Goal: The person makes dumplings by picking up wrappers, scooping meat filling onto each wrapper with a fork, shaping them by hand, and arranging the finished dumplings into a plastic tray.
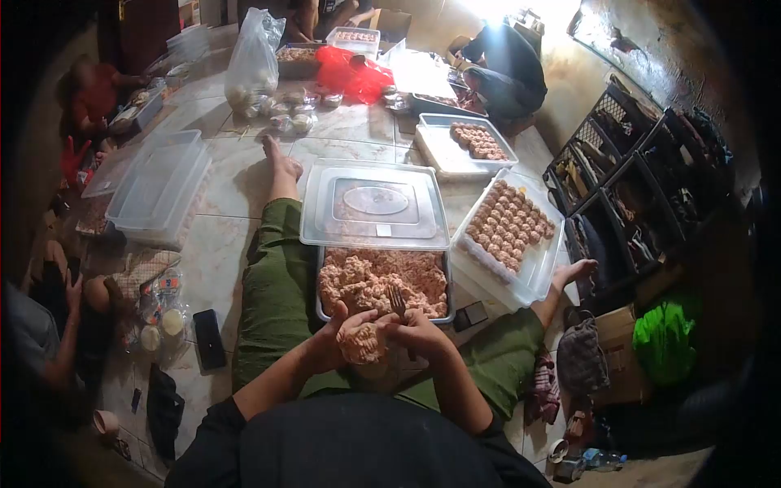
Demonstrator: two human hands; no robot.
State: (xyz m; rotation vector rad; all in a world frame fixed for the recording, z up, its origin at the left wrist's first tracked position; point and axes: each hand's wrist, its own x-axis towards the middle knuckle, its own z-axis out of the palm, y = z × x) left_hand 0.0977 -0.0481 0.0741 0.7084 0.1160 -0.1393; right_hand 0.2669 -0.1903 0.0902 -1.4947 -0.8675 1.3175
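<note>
Lump (362, 346) in left fingers (359, 318), fork (396, 300) in right fingers (400, 331)

The pale tiled floor (350, 149) bears a tray of pinkish mixture (449, 294). Left of that tray lie a dark phone (210, 340) and, farther off, stacked clear bins (156, 193); just right of it, a small dark flat object (470, 315); beyond it, a bulging clear bag (254, 69) beside wrapped bundles (299, 120).

Tiled floor (350, 152), black shelving (637, 175), bright light (494, 10).
</note>
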